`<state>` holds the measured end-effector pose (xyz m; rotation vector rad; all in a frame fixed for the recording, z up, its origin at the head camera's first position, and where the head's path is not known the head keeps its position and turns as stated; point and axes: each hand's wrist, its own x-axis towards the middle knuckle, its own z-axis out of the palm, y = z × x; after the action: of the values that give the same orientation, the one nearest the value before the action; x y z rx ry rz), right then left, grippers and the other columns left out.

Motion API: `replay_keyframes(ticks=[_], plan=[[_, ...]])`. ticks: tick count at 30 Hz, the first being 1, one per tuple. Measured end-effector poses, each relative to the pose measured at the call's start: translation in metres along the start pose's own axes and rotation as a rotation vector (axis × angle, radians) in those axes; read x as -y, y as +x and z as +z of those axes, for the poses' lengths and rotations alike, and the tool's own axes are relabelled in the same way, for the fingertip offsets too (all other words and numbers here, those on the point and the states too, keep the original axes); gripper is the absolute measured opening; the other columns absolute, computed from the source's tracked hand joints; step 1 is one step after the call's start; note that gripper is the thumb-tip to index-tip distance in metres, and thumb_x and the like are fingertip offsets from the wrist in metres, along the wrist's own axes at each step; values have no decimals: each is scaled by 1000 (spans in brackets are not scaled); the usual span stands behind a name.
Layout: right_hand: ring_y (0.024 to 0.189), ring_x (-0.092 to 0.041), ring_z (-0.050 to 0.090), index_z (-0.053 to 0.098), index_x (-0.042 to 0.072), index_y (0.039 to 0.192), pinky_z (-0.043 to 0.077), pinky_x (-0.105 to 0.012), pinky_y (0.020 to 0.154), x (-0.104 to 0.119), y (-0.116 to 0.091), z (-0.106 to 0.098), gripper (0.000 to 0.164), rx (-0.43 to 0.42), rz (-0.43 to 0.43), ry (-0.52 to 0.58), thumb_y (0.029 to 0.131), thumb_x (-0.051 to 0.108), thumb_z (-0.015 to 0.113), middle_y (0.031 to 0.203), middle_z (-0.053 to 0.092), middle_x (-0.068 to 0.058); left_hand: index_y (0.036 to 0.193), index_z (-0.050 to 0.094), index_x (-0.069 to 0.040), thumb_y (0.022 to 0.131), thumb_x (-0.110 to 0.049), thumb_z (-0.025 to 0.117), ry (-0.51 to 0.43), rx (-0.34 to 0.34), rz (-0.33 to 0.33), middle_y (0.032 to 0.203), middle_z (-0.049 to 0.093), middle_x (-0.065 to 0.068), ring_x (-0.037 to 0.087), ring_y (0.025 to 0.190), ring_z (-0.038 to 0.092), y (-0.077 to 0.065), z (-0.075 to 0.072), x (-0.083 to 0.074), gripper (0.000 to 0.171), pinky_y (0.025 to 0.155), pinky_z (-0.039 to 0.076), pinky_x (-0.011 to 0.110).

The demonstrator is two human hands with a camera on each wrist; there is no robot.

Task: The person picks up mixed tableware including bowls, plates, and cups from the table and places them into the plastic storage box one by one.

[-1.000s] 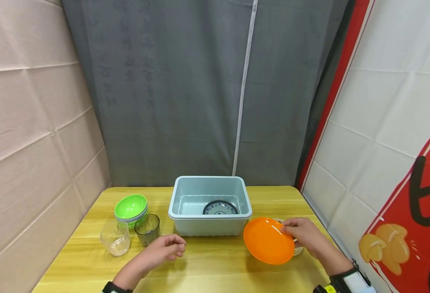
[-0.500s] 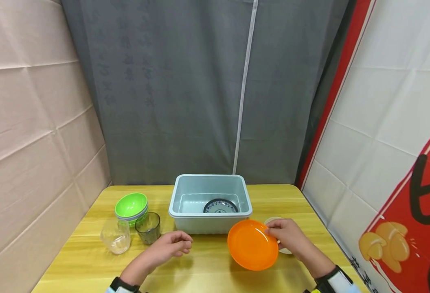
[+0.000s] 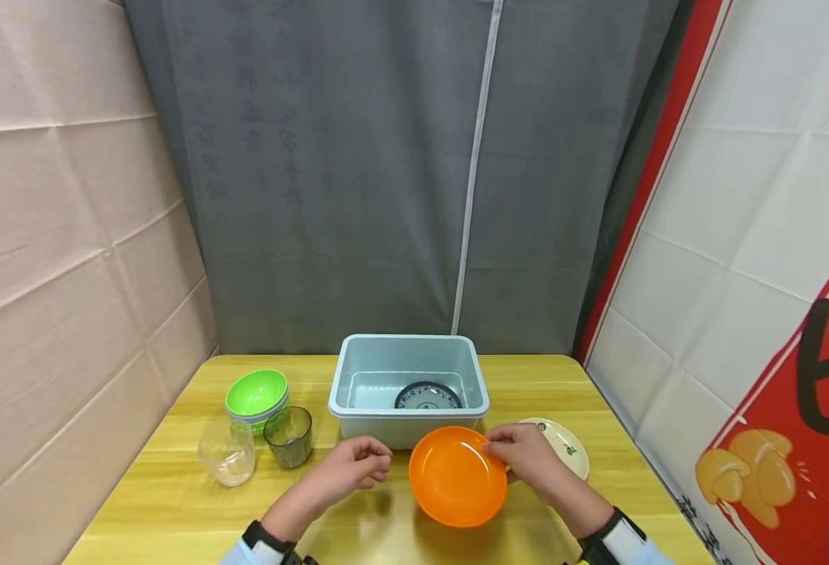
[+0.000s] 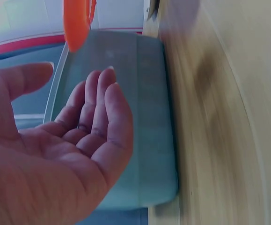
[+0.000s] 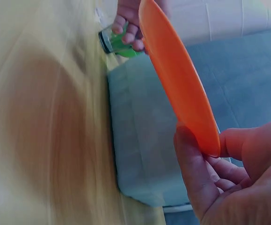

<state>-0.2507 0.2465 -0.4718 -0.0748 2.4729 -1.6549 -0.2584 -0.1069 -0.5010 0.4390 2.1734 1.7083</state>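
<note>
My right hand [image 3: 527, 455] pinches an orange plate [image 3: 457, 477] by its right rim, thumb on one face and fingers on the other. In the right wrist view the plate [image 5: 179, 77] is raised above the table and casts a shadow on the wood. My left hand [image 3: 354, 467] hovers left of the plate and holds nothing; its fingers [image 4: 119, 110] are loosely bent, palm facing the plate. Behind both hands stands a light blue plastic basin [image 3: 407, 430], with a blue-patterned dish [image 3: 427, 396] lying inside it.
On the left stand a clear glass [image 3: 227, 455], a dark tinted glass [image 3: 290, 439] and a stack of bowls with a green bowl [image 3: 255, 392] on top. A white patterned plate [image 3: 570, 449] lies on the table [image 3: 527, 384] right of the basin, partly behind the right hand.
My right hand has carried the orange plate leftward to in front of the basin, uncovering more of the white plate. My left hand has shifted right, towards the orange plate.
</note>
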Motion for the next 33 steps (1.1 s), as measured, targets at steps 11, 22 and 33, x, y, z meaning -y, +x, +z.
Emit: replay_keyframes(ticks=[11,22,33], plan=[[73,-18,68,79,-4,116,64,-37,61,2,4,30,20,-8,-29,55,104,11,75,94,76,-8,125,68,8,108,-16,68,-114,-47,-5,107,73,8,21,93,73,8,19,-4,29,84,67,46],[75,-19,68,78,-3,116,64,-36,62,3,7,42,20,-18,-6,78,103,11,76,93,75,-7,129,67,8,97,-6,69,-152,-85,-25,100,70,9,20,89,68,2,22,-5,35,73,67,38],[74,-19,67,78,-3,115,63,-37,62,0,9,48,19,-27,-9,86,103,12,76,92,74,-5,133,65,8,98,-6,72,-181,-76,-31,103,71,9,20,84,72,2,20,-1,39,71,67,39]])
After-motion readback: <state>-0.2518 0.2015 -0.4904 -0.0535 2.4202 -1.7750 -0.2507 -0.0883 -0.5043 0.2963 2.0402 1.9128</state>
